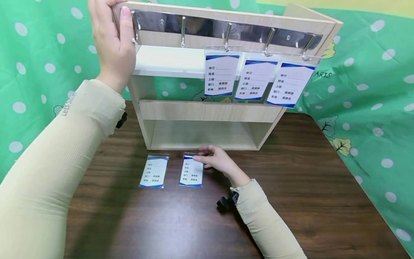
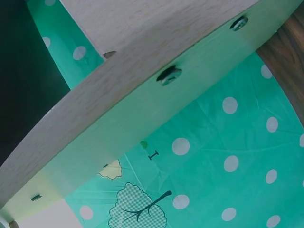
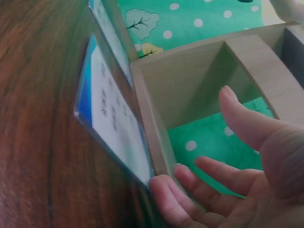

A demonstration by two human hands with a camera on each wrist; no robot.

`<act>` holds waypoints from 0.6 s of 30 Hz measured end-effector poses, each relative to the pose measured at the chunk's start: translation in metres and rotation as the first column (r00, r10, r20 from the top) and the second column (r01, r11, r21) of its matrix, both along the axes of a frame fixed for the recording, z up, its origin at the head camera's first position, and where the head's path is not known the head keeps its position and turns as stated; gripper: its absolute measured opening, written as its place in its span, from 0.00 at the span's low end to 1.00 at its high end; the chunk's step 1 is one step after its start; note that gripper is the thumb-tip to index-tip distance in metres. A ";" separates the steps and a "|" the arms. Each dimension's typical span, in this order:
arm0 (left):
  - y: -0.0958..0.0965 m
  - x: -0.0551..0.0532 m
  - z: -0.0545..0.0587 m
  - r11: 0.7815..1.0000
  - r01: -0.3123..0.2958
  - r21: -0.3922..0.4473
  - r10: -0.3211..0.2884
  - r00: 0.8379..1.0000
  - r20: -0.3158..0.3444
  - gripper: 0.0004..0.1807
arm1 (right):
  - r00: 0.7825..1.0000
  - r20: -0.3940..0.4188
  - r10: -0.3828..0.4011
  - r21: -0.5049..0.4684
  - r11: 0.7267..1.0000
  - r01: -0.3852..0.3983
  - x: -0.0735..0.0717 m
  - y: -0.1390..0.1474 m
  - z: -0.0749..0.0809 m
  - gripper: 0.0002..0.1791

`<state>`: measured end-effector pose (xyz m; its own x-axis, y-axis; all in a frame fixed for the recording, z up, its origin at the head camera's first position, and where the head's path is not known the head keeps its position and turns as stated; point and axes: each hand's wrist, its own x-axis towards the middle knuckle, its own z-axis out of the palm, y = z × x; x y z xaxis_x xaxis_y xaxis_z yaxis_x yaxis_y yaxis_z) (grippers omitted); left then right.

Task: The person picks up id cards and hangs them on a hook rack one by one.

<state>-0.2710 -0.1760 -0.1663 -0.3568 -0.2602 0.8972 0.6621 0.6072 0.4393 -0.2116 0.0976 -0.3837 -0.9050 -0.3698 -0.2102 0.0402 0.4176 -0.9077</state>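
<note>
My left hand (image 1: pixel 113 46) holds the upper left corner of a pale wooden rack (image 1: pixel 210 110), its thumb on the front beside the leftmost hook. My right hand (image 1: pixel 218 160) is at the upper right corner of a clear-sleeved name badge (image 1: pixel 191 173) lying on the table, thumb and fingers spread. In the right wrist view, a fingertip is near or touching the corner of that badge (image 3: pixel 111 104); I cannot tell which. Another badge (image 1: pixel 153 173) lies to its left. Three badges hang from the rack's hooks: one (image 1: pixel 221 76), a second (image 1: pixel 256 80) and a third (image 1: pixel 291 84) at the right.
The metal hook strip (image 1: pixel 203 27) runs across the rack's top; the two leftmost hooks carry no badge. A white shelf (image 1: pixel 168 61) sits behind it. A dark wood table (image 1: pixel 155 223) lies below, with green dotted cloth (image 1: pixel 372 118) behind and at the sides.
</note>
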 end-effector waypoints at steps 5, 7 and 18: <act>0.001 0.000 0.000 1.000 0.001 -0.002 -0.001 1.000 -0.008 0.14 | 0.999 0.034 0.008 0.025 1.000 -0.009 -0.006 -0.002 -0.006 0.31; 0.001 0.000 0.000 1.000 0.001 -0.002 -0.001 1.000 -0.008 0.14 | 0.999 0.043 0.011 0.033 0.999 -0.013 -0.008 -0.003 -0.007 0.31; -0.001 -0.001 -0.001 1.000 -0.010 -0.012 0.010 1.000 0.014 0.14 | 0.991 0.114 0.070 0.077 0.994 -0.079 -0.025 -0.002 -0.015 0.39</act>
